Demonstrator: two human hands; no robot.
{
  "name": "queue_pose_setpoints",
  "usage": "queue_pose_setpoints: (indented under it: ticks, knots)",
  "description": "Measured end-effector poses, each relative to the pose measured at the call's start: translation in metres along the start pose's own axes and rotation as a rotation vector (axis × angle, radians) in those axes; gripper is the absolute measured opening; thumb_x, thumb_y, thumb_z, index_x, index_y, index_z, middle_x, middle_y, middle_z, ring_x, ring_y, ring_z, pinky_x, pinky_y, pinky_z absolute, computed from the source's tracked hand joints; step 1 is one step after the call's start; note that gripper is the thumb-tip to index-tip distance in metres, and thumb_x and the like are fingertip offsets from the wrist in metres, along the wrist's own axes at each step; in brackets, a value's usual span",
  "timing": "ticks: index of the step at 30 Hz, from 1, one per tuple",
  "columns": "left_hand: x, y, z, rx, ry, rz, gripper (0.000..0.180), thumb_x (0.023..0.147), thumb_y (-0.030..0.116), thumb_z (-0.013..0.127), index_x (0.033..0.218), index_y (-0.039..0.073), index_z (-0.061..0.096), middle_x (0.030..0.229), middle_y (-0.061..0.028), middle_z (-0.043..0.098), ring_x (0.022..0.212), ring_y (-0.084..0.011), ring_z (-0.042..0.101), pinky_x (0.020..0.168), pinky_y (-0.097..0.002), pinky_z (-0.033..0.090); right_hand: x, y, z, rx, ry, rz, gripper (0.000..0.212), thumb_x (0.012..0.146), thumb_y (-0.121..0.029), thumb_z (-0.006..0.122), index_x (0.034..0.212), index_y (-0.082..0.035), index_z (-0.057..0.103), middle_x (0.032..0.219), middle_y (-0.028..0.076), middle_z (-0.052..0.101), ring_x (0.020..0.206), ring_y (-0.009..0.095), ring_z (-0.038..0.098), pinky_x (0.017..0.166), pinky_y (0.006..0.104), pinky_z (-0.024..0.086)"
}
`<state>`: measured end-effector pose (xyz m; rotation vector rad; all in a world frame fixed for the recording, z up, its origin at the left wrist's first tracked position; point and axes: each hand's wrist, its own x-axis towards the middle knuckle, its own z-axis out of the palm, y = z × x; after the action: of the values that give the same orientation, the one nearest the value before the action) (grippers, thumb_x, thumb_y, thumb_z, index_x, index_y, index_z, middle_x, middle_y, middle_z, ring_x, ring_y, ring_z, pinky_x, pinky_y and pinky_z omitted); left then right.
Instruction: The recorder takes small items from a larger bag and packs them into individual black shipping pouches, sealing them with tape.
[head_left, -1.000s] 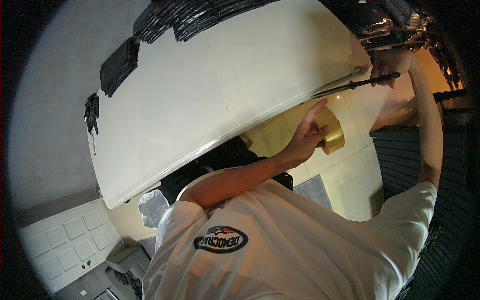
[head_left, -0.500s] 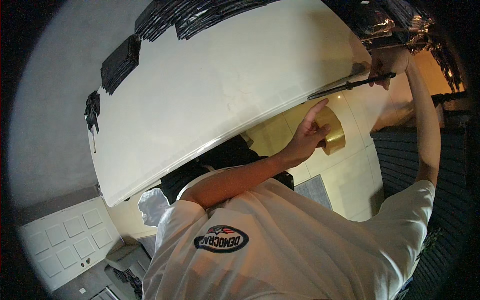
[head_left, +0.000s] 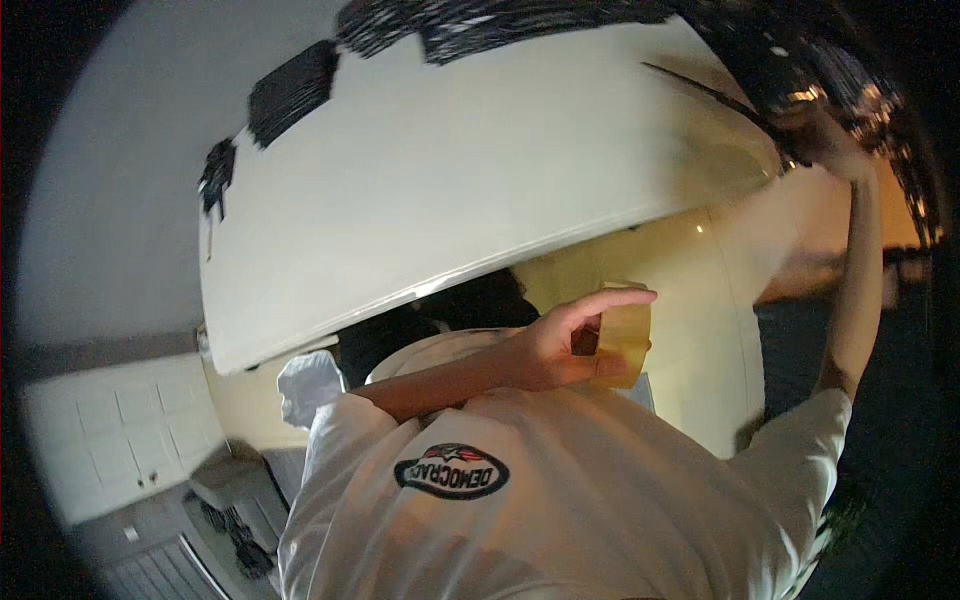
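Note:
In front of my chest, my left hand (head_left: 555,350) is closed around a roll of yellowish tape (head_left: 626,340), with the index finger stretched along its upper side. At the far right my right hand (head_left: 832,145), smeared by motion, grips a pair of dark scissors (head_left: 705,92). Their long thin blades point left over the right end of the white table (head_left: 480,170). I cannot make out whether the blades are apart. The fingers on the scissors' handles are mostly hidden in blur.
Stacks of folded black plastic bags (head_left: 545,28) line the table's far edge, with another black stack (head_left: 292,95) at the far left. A small black item (head_left: 217,175) lies at the left corner. Shiny black plastic (head_left: 800,60) fills the upper right. A white door (head_left: 125,430) stands lower left.
My left hand has drawn the tape roll back toward my chest. The scissors have swung up from the table's near edge to above its right end. The whole view has shifted slightly.

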<state>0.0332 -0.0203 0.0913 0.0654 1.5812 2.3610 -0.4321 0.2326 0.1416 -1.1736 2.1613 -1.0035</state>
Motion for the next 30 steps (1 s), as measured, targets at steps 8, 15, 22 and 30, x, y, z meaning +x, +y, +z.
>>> queue_pose_setpoints:
  ticks: [8,15,22,30]
  knots:
    - [-0.086,0.094,-0.056,0.386,0.385,0.371,0.074,0.094,-0.003,0.069,0.158,0.013,0.035,0.130,-0.0105,0.067,0.116,-0.0164,0.065,0.098,-0.0330,0.054,0.049,0.051,0.063,-0.249,0.245,-0.056,0.038,0.079,0.014,0.064,0.115,0.002,0.068,0.103,0.009,0.070,0.093,0.021,0.064,0.086,0.0318,0.051]
    - [-0.183,0.127,-0.155,0.619,0.778,0.553,0.072,0.093,0.000,0.070,0.157,0.013,0.038,0.131,-0.0126,0.065,0.123,-0.0216,0.063,0.104,-0.0382,0.053,0.081,0.015,0.065,-0.816,0.121,-0.131,0.045,0.079,0.001,0.070,0.123,0.003,0.064,0.110,0.026,0.069,0.103,0.047,0.066,0.090,0.0463,0.052]
    - [-0.263,0.119,-0.204,0.647,0.912,0.495,0.071,0.094,0.003,0.070,0.157,0.015,0.039,0.130,-0.0121,0.066,0.119,-0.0207,0.064,0.102,-0.0368,0.053,0.140,-0.111,0.117,-0.988,0.101,-0.121,0.034,0.086,-0.001,0.070,0.120,0.000,0.062,0.124,0.023,0.065,0.114,0.045,0.060,0.099,0.0484,0.049]
    - [-0.320,0.100,-0.231,0.528,0.915,0.445,0.071,0.093,0.002,0.070,0.157,0.014,0.040,0.131,-0.0098,0.065,0.119,-0.0187,0.062,0.102,-0.0359,0.052,0.215,-0.440,0.397,-0.223,-0.143,-1.217,0.023,0.090,-0.007,0.073,0.113,-0.002,0.071,0.112,0.013,0.072,0.099,0.027,0.070,0.083,0.0360,0.055]
